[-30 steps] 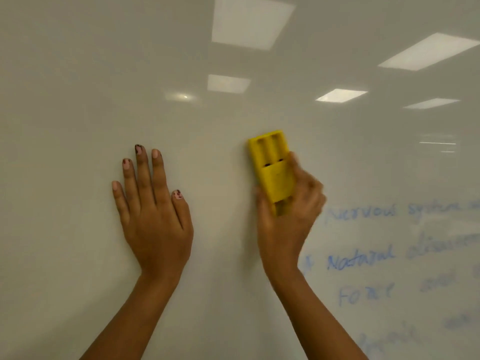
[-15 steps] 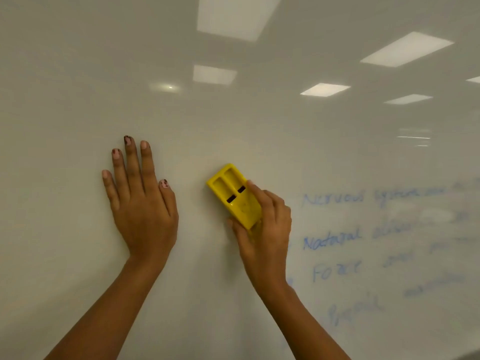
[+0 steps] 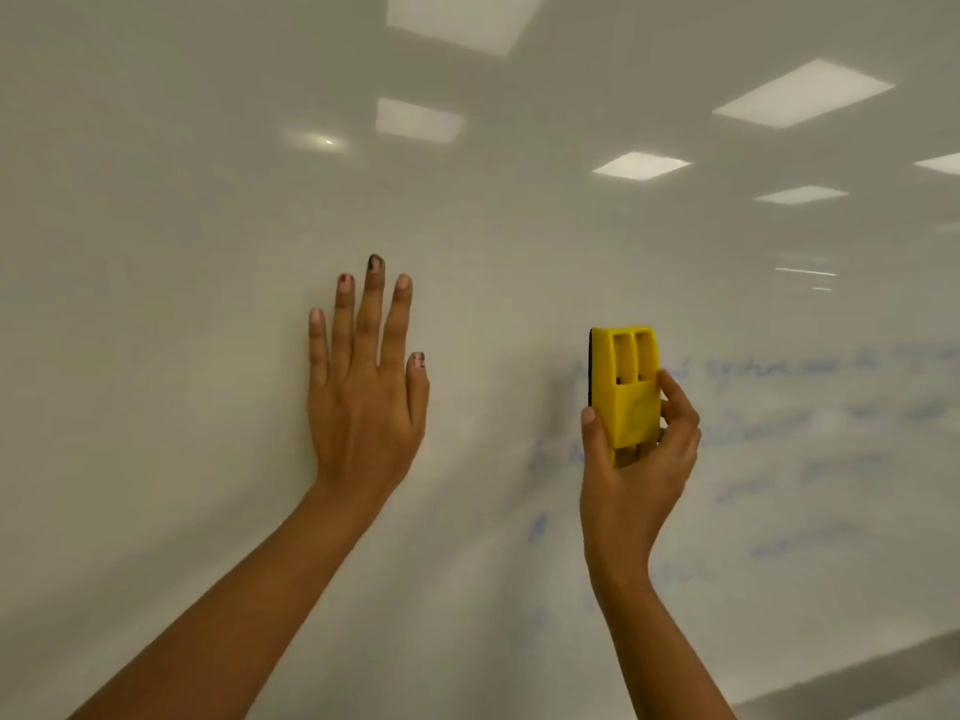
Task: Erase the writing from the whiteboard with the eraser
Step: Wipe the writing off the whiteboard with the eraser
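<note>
The whiteboard (image 3: 182, 252) fills the view. A yellow eraser (image 3: 626, 381) with a dark pad on its left edge stands upright against the board, and my right hand (image 3: 636, 470) grips its lower half between thumb and fingers. Faint, blurred blue writing (image 3: 779, 407) spreads right of and below the eraser. My left hand (image 3: 363, 397) lies flat on the board with straight fingers, left of the eraser and apart from it.
Ceiling lights are mirrored in the glossy board along the top and right. The board's lower edge (image 3: 857, 672) shows as a dark band at the bottom right corner. Smudged blue marks (image 3: 537, 527) remain between my two arms.
My right hand has carried the eraser from left and tilted to upright and further right, onto the start of the written lines. The view has shifted, the writing is now blurred.
</note>
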